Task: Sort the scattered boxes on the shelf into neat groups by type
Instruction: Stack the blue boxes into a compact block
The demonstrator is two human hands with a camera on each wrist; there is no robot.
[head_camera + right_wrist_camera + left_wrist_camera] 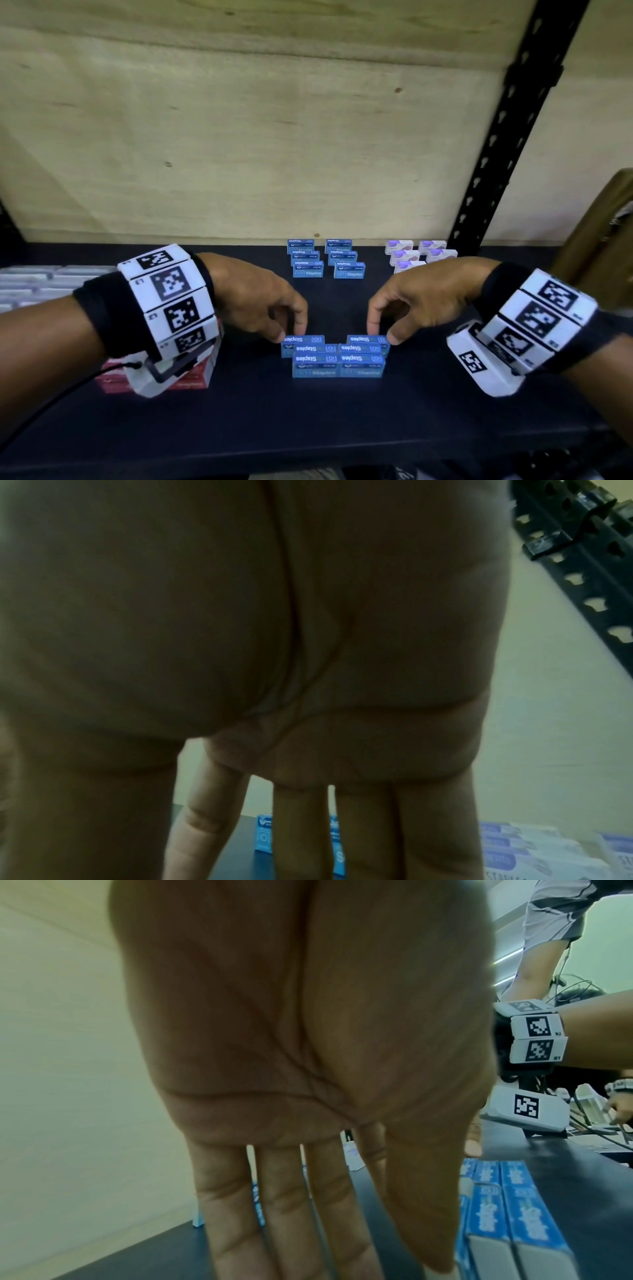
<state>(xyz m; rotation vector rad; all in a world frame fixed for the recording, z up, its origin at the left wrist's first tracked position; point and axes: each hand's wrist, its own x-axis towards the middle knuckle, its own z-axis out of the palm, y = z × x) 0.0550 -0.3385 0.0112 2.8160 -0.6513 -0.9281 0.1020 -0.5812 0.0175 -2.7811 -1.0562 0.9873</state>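
staple boxes point(337, 359) lie long axis left-right.

Left hand point(291, 1042) palm fills the view, fingers point(291, 1218) pointing down toward the dark shelf point(589, 1191). Thumb tip is at the near end of the packed blue Staples boxes point(496, 1221), lower right; contact unclear. Marker band point(534, 1039) on the other wrist at right, cream wall point(68, 1069) left.

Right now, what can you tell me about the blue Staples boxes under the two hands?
Six blue Staples boxes, apparently cardboard, white lettering on top, lie in two columns of three on the dark shelf. Front four sit tight; the back two stand apart, the left hand pinching one, the right hand the other.
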